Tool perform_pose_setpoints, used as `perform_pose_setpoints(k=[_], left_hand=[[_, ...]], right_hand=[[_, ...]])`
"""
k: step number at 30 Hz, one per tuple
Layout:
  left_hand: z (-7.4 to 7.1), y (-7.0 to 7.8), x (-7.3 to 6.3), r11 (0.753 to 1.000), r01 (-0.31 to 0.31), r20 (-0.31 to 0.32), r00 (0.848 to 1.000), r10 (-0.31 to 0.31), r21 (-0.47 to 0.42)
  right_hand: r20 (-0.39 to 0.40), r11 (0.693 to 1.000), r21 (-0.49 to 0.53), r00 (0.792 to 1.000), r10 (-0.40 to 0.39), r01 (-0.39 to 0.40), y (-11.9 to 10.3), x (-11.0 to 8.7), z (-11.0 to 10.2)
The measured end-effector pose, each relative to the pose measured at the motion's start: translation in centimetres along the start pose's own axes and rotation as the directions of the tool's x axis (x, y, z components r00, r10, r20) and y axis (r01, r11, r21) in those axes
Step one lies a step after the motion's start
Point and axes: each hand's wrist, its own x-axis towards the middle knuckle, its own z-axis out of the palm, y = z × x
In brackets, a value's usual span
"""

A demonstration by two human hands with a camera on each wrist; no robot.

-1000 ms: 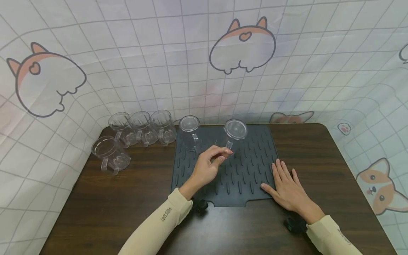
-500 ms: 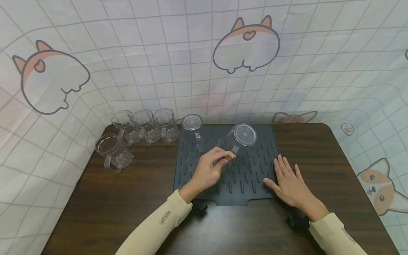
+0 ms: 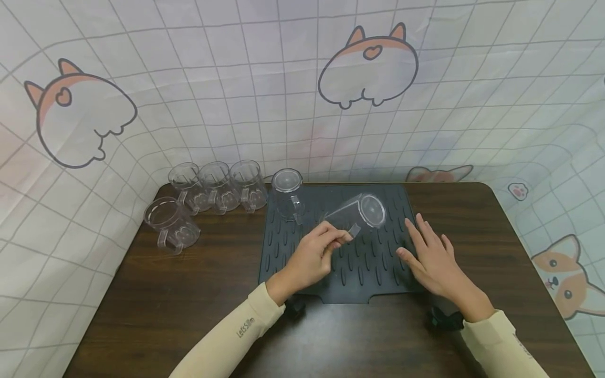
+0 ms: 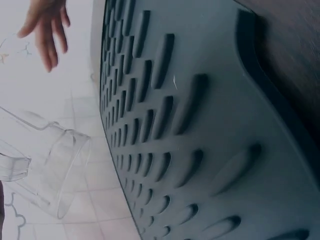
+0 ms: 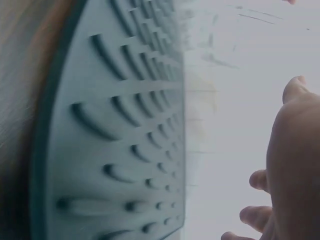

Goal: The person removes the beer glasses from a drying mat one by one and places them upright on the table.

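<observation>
My left hand pinches the handle of a clear glass mug, which is tipped on its side above the dark ribbed mat. The mug's base faces right and its mouth points left. In the left wrist view the mug is seen off the mat's surface. My right hand hovers by the mat's right edge, fingers spread and holding nothing. In the right wrist view the right hand is seen partly, above the mat.
Another clear mug stands upside down at the mat's back left corner. Left of the mat, a row of upright mugs stands along the back, with one more mug in front. The wooden table meets a patterned cloth wall.
The mug in my left hand has tilted from nearly upside down to lying sideways, its base swinging right and nearer. My right hand has lifted from the mat's edge.
</observation>
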Motion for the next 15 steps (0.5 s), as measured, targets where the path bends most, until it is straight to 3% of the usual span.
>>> perform_pose_setpoints(k=[6,15], left_hand=[[0.0,0.4,0.0,0.977,-0.129,0.015,0.992,0.128,0.169],[0.0,0.8,0.0,0.895,-0.251,0.031,0.966,0.258,0.369]], right_hand=[[-0.09,0.992,0.12,0.995,-0.033,0.044,-0.9,0.4,-0.2],[-0.255,0.935,0.323,0.965,-0.06,0.144,-2.3,0.9,-0.6]])
